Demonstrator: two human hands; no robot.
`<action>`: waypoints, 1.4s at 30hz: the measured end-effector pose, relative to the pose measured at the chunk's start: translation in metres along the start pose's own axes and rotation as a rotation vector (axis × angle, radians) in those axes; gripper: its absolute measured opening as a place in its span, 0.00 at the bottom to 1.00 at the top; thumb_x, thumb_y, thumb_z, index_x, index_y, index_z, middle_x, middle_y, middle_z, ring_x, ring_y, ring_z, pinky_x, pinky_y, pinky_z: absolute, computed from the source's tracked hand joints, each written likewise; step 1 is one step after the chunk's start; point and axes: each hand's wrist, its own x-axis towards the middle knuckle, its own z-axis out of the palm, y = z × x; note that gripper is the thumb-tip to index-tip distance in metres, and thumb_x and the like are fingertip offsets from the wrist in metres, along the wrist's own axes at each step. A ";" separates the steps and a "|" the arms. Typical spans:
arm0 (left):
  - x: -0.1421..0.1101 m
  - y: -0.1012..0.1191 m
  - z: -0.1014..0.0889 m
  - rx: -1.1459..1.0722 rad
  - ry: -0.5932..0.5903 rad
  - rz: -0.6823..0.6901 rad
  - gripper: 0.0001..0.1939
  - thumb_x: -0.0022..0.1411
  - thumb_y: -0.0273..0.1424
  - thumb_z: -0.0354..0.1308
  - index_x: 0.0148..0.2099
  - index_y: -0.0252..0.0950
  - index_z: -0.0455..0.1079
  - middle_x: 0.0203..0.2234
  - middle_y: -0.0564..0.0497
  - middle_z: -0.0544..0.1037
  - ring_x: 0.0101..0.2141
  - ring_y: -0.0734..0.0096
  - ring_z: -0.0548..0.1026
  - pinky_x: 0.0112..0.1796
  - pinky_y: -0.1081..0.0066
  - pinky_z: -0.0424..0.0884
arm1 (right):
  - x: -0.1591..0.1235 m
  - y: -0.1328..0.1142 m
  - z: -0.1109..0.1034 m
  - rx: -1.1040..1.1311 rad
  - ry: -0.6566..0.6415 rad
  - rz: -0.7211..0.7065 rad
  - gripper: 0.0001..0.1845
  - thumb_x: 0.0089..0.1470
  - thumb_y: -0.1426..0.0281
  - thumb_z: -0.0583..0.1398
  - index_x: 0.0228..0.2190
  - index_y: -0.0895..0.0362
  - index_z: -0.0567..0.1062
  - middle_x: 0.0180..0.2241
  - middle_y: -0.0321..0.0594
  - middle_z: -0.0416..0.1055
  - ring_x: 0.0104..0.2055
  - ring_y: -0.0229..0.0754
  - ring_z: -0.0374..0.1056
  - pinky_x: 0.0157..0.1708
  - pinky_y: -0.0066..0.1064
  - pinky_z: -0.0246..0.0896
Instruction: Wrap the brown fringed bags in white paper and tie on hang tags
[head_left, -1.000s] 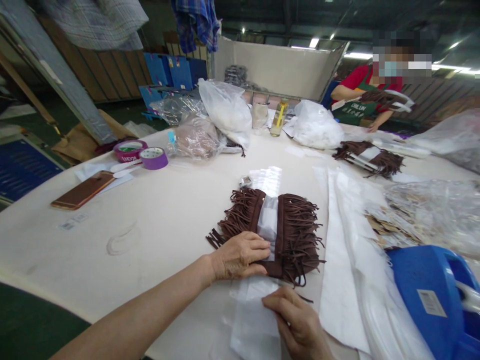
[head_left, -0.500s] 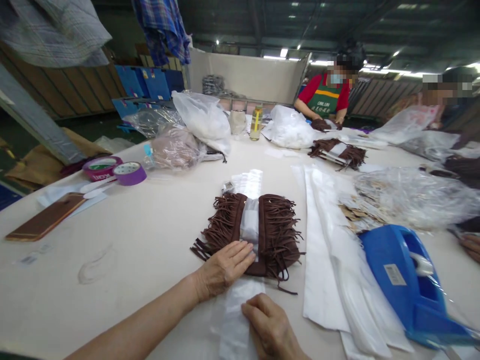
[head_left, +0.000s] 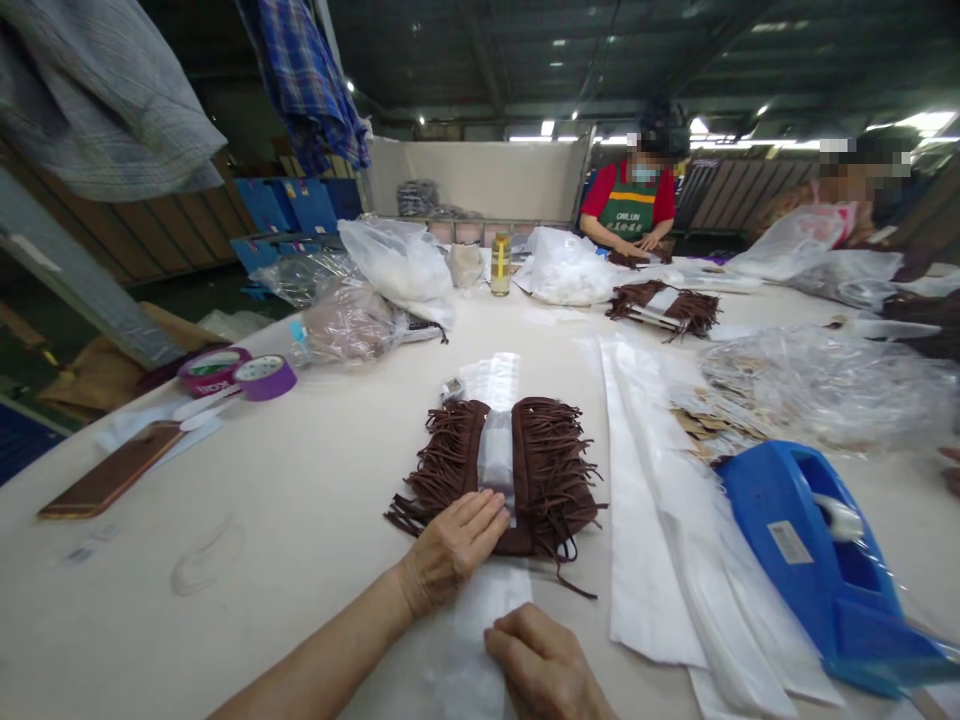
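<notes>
A dark brown fringed item [head_left: 555, 470], perhaps a folded suede bag, lies flat before me with tassels out to both sides. Down its middle runs a greyish see-through plastic strip [head_left: 496, 445]. My left hand [head_left: 459, 540] rests on the item's near edge, fingers straight and flat over the strip. Below it, a white translucent tissue strip [head_left: 480, 630] extends from under the item towards me. Beside that strip, my right hand [head_left: 551, 660] is closed, thumb and bent forefinger pinching its right edge.
Long white sheets [head_left: 652, 540] and a blue tape dispenser [head_left: 810, 560] lie to the right. At left are a phone [head_left: 112, 470] and purple tape rolls [head_left: 265, 377]. Plastic bags [head_left: 397, 265], a bottle [head_left: 500, 265] and another fringed item [head_left: 664, 308] stand farther back. A co-worker [head_left: 630, 205] handles brown pieces.
The view has shifted slightly, so the surroundings sit a little differently in the picture. Both my hands keep nearly the same place and pose on the fringed item and tissue strip.
</notes>
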 end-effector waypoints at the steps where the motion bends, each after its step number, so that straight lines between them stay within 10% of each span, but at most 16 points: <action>1: 0.000 0.000 -0.001 -0.030 -0.006 -0.020 0.17 0.66 0.23 0.38 0.49 0.25 0.65 0.45 0.39 0.73 0.50 0.61 0.68 0.47 0.62 0.70 | 0.004 0.002 -0.005 -0.003 -0.003 -0.010 0.16 0.56 0.74 0.48 0.30 0.50 0.74 0.22 0.38 0.65 0.23 0.37 0.62 0.21 0.25 0.59; 10: 0.008 -0.009 -0.023 -0.499 -0.131 -0.104 0.21 0.51 0.25 0.51 0.49 0.29 0.62 0.44 0.40 0.71 0.49 0.60 0.66 0.50 0.59 0.64 | 0.076 0.025 -0.064 0.173 -0.055 0.080 0.16 0.50 0.81 0.50 0.33 0.56 0.75 0.31 0.40 0.69 0.33 0.37 0.68 0.31 0.23 0.63; 15: 0.003 0.004 -0.012 -0.560 0.009 -0.384 0.09 0.59 0.31 0.49 0.41 0.33 0.63 0.35 0.45 0.72 0.38 0.63 0.70 0.41 0.62 0.68 | 0.101 0.041 -0.054 0.167 -0.097 0.254 0.12 0.53 0.74 0.53 0.28 0.55 0.76 0.26 0.37 0.70 0.29 0.37 0.68 0.28 0.24 0.62; 20: 0.000 0.013 0.003 -0.483 0.196 -0.602 0.17 0.63 0.30 0.46 0.53 0.31 0.53 0.35 0.44 0.72 0.37 0.65 0.71 0.38 0.67 0.71 | 0.103 0.057 -0.033 0.115 -0.060 0.337 0.15 0.55 0.62 0.54 0.25 0.55 0.76 0.23 0.37 0.72 0.26 0.39 0.69 0.26 0.25 0.62; 27: 0.007 0.016 0.010 -0.306 0.268 -0.552 0.14 0.64 0.25 0.44 0.51 0.26 0.57 0.31 0.44 0.72 0.33 0.66 0.71 0.36 0.67 0.72 | 0.103 0.062 -0.023 0.075 -0.009 0.468 0.18 0.51 0.57 0.55 0.22 0.55 0.75 0.19 0.36 0.73 0.21 0.39 0.69 0.22 0.26 0.60; 33: 0.012 0.016 0.006 -0.123 0.110 -0.453 0.14 0.65 0.23 0.41 0.49 0.26 0.63 0.27 0.45 0.68 0.31 0.66 0.69 0.31 0.66 0.71 | 0.107 0.059 -0.022 0.052 0.014 0.530 0.17 0.50 0.57 0.54 0.21 0.55 0.73 0.17 0.35 0.72 0.19 0.39 0.68 0.20 0.26 0.59; 42: 0.012 0.024 0.016 0.046 0.024 -0.348 0.21 0.65 0.23 0.33 0.47 0.25 0.66 0.39 0.40 0.72 0.45 0.59 0.68 0.47 0.60 0.64 | 0.111 0.058 -0.022 0.082 0.032 0.636 0.17 0.46 0.55 0.56 0.19 0.55 0.69 0.16 0.36 0.70 0.20 0.41 0.67 0.22 0.29 0.58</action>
